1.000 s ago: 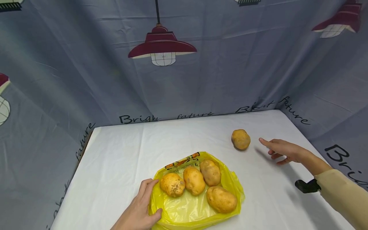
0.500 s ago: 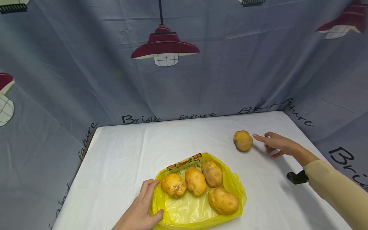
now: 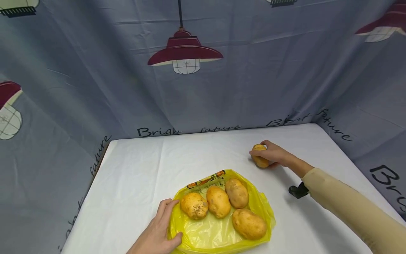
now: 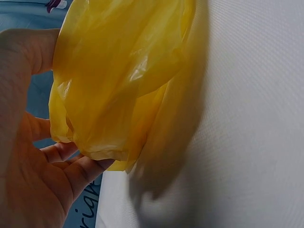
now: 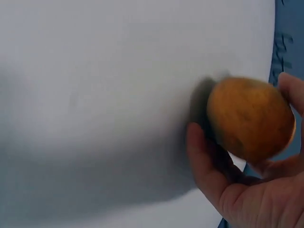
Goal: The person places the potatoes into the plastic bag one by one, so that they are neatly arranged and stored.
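Observation:
A yellow plastic bag (image 3: 203,243) lies with its mouth spread wide on the white table. Several potatoes (image 3: 219,201) rest inside it. My left hand (image 3: 160,227) holds the bag's left rim, thumb and fingers around the film; in the left wrist view the crinkled bag (image 4: 118,80) fills the space before the palm. Farther back on the right, my right hand (image 3: 275,155) grips a lone potato (image 3: 260,160) with thumb and fingers on its sides. The right wrist view has this potato (image 5: 249,116) between the fingers, close over the cloth and its shadow.
The white-covered table (image 3: 136,169) ends at a grey-blue curtain (image 3: 247,88) printed with red lamps and lettering, which hangs behind it and along both sides. A small black device (image 3: 298,190) sits under the right sleeve (image 3: 342,201).
My right hand has moved left to the lone potato, closed its fingers on it and shifted it slightly left. The left hand has stayed at the bag's rim.

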Demonstrator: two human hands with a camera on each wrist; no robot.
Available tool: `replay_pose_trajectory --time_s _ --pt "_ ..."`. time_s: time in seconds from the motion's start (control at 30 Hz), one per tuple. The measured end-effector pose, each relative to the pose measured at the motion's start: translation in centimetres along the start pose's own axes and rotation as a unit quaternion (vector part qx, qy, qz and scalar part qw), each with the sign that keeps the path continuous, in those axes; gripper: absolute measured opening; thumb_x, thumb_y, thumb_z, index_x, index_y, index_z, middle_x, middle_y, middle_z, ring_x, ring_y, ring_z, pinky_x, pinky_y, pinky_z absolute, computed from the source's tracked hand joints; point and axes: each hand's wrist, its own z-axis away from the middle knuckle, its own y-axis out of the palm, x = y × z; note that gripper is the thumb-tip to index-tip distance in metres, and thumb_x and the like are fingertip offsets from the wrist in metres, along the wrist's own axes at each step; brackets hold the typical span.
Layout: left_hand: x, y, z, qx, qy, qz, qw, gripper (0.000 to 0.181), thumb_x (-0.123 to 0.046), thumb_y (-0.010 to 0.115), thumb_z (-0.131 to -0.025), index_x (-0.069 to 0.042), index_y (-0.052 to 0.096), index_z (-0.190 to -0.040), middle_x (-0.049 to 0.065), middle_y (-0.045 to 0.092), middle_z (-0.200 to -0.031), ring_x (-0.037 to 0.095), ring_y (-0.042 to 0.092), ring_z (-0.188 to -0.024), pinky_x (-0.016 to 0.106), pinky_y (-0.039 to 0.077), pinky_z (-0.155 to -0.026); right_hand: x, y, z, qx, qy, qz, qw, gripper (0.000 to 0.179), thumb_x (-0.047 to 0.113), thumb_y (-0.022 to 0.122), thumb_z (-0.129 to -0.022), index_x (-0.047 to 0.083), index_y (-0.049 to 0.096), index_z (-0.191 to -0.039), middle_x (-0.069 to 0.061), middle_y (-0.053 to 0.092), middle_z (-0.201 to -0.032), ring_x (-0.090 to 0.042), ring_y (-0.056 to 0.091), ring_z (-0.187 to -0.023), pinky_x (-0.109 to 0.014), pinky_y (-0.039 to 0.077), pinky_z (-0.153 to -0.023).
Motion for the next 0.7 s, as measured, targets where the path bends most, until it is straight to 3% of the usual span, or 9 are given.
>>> replay_pose_trajectory --time_s 0.23,0.7 --pt "0.0 -0.2 0.1 0.007 -0.008 -0.007 0.9999 0.079 -0.022 0.074 -0.079 -0.007 0.039 -0.148 -0.004 0.035 -0.133 0.013 0.052 -0.108 0.034 0.050 -0.091 1.4 1.5 -0.9 -0.028 -0.021 0.058 0.9977 0.078 0.047 0.069 -0.090 -0.001 0.037 -0.142 -0.024 0.051 -0.120 -0.031 0.057 -0.096 -0.042 0.056 -0.067" --pt "-0.3 -0.3 0.0 0.014 -0.014 -0.004 0.9998 0.078 -0.023 0.073 -0.079 -0.007 0.039 -0.148 -0.003 0.034 -0.134 0.014 0.052 -0.107 0.033 0.050 -0.090 1.8 1.2 -0.2 -0.028 -0.026 0.077 0.9963 0.075 0.047 0.070 -0.088 0.001 0.042 -0.139 -0.022 0.054 -0.116 -0.029 0.058 -0.091 -0.041 0.056 -0.065"
